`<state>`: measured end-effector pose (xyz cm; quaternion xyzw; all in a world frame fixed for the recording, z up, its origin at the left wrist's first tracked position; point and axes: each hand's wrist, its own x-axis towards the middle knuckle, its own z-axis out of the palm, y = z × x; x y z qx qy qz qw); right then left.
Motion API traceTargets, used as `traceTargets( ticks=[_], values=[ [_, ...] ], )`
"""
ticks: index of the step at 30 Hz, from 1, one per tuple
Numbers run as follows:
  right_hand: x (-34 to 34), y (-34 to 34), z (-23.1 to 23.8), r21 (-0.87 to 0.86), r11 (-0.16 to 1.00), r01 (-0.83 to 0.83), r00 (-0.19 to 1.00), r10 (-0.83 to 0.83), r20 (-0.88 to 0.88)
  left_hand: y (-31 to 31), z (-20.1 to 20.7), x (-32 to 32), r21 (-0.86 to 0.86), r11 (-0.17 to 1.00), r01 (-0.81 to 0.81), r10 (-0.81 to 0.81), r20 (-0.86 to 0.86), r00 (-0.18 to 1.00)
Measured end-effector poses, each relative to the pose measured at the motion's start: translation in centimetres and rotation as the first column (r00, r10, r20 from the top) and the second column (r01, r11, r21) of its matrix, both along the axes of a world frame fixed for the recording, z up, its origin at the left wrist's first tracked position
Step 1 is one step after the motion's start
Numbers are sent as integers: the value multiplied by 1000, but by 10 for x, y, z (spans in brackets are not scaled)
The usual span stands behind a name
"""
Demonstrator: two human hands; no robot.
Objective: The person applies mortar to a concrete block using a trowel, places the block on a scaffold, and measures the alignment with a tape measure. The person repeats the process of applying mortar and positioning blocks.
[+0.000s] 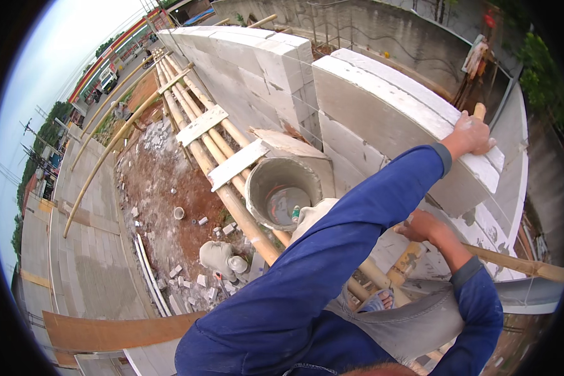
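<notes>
My left hand is closed around a short wooden handle on top of the white block wall. The handle's end sticks up out of the fist; the rest of the tool is hidden. Lower down, my right hand is beside the wall's near face, its fingers partly spread and pointing left, with nothing visible in them. Whether they touch the blocks is hard to see. A grey mortar-stained bucket stands left of my left arm, with some grey material at its bottom.
Bamboo scaffold poles run far ahead, crossed by white boards. Far below, a crouching person in a light hat is among broken blocks on reddish ground. A wooden bar lies at right. My sandalled foot rests on the poles.
</notes>
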<state>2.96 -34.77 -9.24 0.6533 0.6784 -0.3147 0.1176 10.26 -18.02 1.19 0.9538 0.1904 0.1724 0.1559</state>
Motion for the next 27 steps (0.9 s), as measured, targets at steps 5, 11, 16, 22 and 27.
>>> traceTargets(
  ticks=[5, 11, 16, 22, 27],
  values=[
    [-2, 4, -2, -39, 998, 53, 999, -53, 10, 3, -4, 1, 7, 1000, 22, -22, 6, 1000],
    [4, 7, -18, 10, 1000, -17, 1000, 17, -5, 0, 0, -2, 8, 1000, 16, -16, -13, 1000],
    [10, 7, -26, 57, 996, -75, 997, 76, -17, -2, 6, -2, 3, 1000, -4, 4, -36, 999],
    [12, 11, -39, 76, 991, -107, 994, 105, 24, -1, 9, -7, 33, 999, -7, 8, -51, 999],
    [20, 8, -49, 124, 988, -95, 995, 91, 32, -4, 5, 4, 63, 998, 1, 2, -53, 999]
  ],
)
